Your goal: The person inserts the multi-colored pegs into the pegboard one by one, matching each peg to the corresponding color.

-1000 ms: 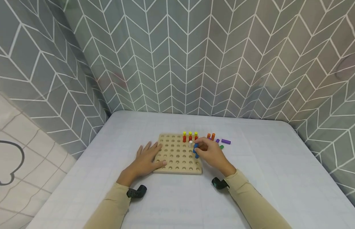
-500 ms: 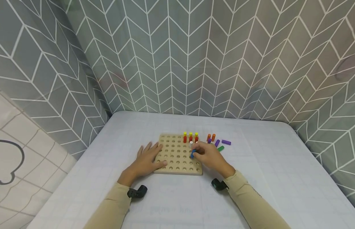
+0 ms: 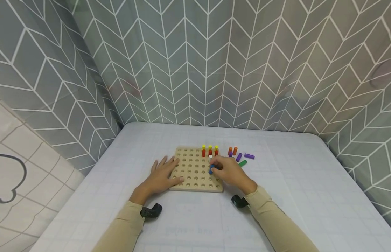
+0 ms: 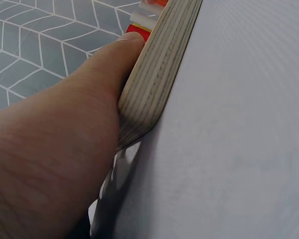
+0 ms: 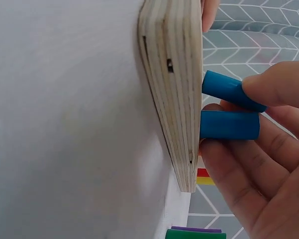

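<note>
Blue peg point(image 5: 226, 88), tilted in right grip point(image 3: 230, 172), faint lettering point(image 3: 205, 231)

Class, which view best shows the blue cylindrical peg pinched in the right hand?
The right wrist view: the blue cylindrical peg appears large, pinched by the right hand beside another blue peg. The head view shows it small, partly hidden; the left wrist view omits it.

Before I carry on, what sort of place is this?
Probably a screened-off tabletop workspace: a white-covered table, a grey chevron-patterned curtain hanging behind it, and a wooden pegboard on top.
</note>
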{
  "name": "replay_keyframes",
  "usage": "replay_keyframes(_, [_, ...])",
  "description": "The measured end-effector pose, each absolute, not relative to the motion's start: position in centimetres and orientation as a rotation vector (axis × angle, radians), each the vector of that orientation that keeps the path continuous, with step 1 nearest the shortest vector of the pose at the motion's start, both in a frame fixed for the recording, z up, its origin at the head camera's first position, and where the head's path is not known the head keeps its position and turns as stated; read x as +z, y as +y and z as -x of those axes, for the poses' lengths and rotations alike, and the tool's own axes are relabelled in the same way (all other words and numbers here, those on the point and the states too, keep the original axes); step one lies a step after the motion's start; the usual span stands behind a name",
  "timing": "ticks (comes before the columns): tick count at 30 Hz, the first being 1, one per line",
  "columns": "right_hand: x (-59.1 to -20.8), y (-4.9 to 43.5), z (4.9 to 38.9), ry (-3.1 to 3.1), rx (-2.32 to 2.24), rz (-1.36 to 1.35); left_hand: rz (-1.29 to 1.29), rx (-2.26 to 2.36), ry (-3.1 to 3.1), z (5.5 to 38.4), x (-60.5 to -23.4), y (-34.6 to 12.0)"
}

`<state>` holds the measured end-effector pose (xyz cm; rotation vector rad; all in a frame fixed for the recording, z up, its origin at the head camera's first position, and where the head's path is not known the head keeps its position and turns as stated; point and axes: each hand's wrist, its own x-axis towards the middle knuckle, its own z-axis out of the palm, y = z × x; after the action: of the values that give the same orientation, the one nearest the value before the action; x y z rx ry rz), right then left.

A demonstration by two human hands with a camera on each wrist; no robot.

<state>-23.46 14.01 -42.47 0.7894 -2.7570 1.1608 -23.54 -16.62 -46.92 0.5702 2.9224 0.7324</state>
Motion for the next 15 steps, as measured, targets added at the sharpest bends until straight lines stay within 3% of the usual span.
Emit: replay_keyframes(15, [-42.04, 14.56, 22.92, -2.720, 1.189, -0.801, -0.571, 0.741, 2.917, 23.29, -46.67, -16.56])
